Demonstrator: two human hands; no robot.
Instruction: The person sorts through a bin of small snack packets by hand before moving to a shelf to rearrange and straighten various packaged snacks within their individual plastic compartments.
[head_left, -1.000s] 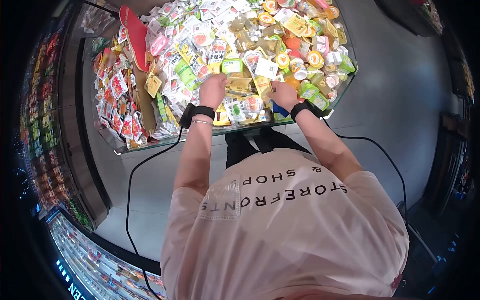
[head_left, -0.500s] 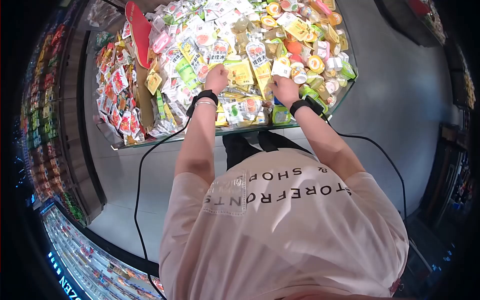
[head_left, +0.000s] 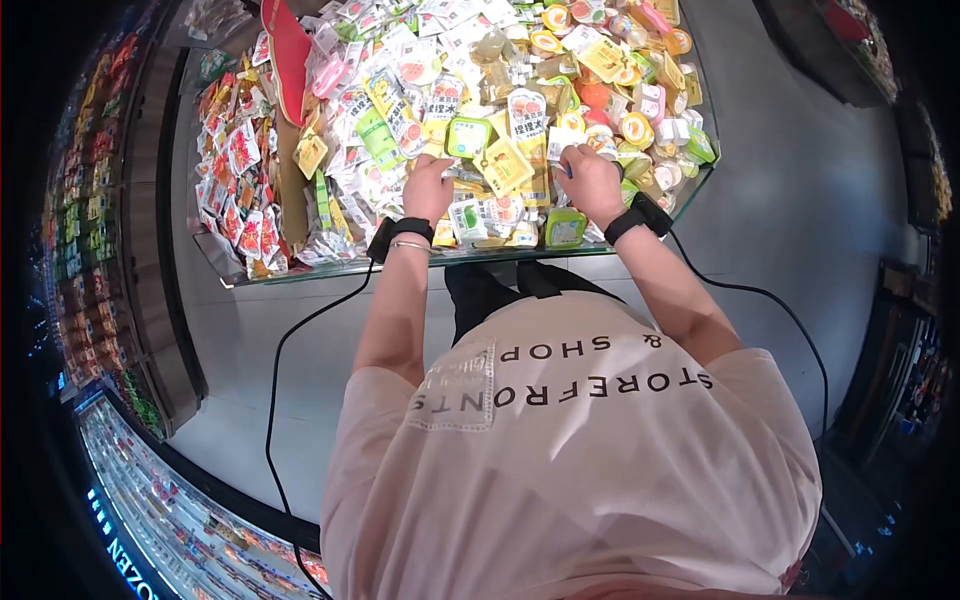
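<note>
My left hand (head_left: 428, 187) is curled in a heap of snack packets, its fingers closed on the edge of a yellow packet (head_left: 506, 166) lying tilted next to a green jelly cup (head_left: 467, 137). To the right, my right hand (head_left: 590, 180) pinches a small white packet (head_left: 563, 148) among the round jelly cups. Black bands with cables sit on both wrists. What lies under my palms is hidden.
The snacks fill a glass-edged display bin (head_left: 330, 268) in front of me. A red sign (head_left: 292, 50) stands at its far left. Another green cup (head_left: 566, 228) sits at the near rim. Stocked shelves (head_left: 80, 200) line the left, and a lit chiller (head_left: 170, 510) is at lower left.
Both hands have drawn back a little toward the near rim. The yellow packet now lies tilted, and the green cup has shown up above it.
</note>
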